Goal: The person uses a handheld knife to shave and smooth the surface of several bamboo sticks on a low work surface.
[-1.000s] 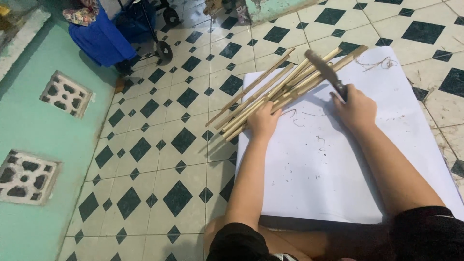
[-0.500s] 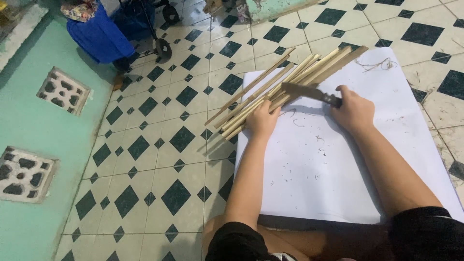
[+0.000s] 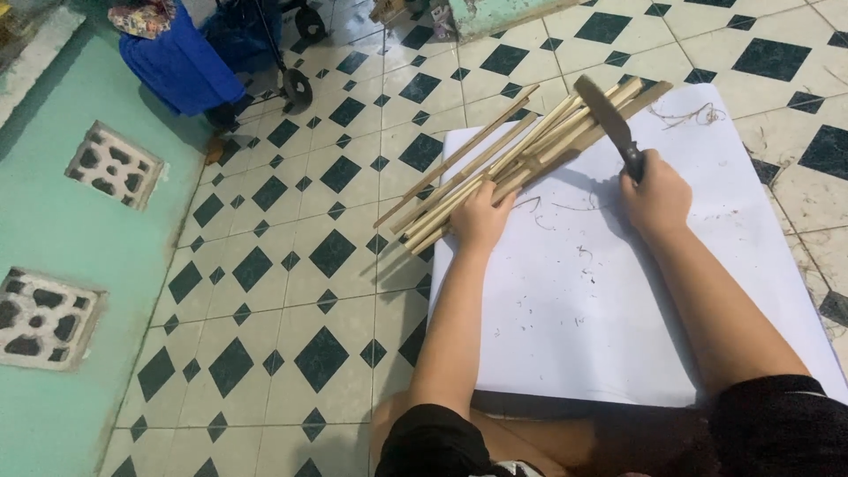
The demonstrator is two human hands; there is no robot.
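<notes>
A bundle of long pale bamboo strips lies slantwise over the far left corner of a white sheet spread on the tiled floor. My left hand presses down on the near part of the strips. My right hand grips the dark handle of a broad-bladed knife, whose blade points up and away over the far ends of the strips.
Thin shavings and small chips lie scattered on the sheet. A green wall with patterned vent blocks runs along the left. A blue cloth-covered wheeled cart stands at the far left. Black-and-white tiles surround the sheet.
The knife lay flat and sideways across the strips half a second ago; now my right hand has raised it so the blade points up and away. My left hand stays on the strips.
</notes>
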